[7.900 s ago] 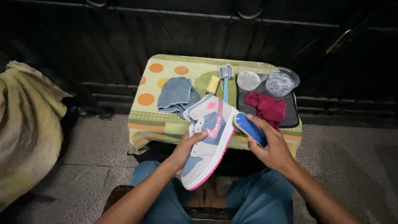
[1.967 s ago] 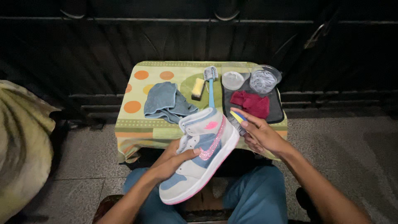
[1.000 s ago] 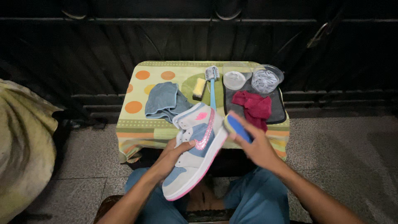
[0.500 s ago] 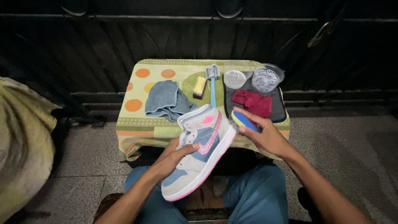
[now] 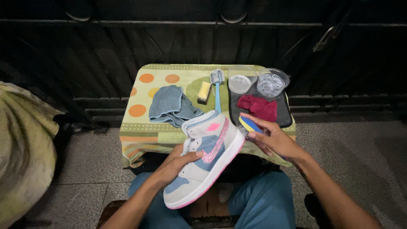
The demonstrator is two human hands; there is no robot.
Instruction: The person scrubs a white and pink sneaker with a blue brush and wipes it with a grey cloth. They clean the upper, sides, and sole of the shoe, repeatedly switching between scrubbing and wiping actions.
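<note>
Right now the biggest thing near me is the pale cloth bundle [image 5: 23,148], well off beyond my left hand on the floor. Ahead of both hands stands the worktop [image 5: 140,135], draped in a green cover with orange dots. Over my lap I hold the high-top sneaker [image 5: 205,157], grey and blue with a pink sole, tilted with its toe toward my knees and its collar toward the worktop. My left hand [image 5: 176,163] is curled around its side, thumb across the upper, gripping it firmly. My right hand [image 5: 271,138] sits just beside the heel end, fingers half closed around a blue brush with a yellow edge [image 5: 250,124], which lies close to the sole. Beyond my right hand lies a dark tray [image 5: 288,118] carrying a red cloth [image 5: 258,107], a clear bowl [image 5: 272,82] and a clear cup [image 5: 241,82]. Beyond the sneaker's collar a blue-grey towel [image 5: 169,106] lies crumpled, with a light blue long-handled brush [image 5: 217,89] and a small yellow sponge [image 5: 204,91] between it and the tray.
</note>
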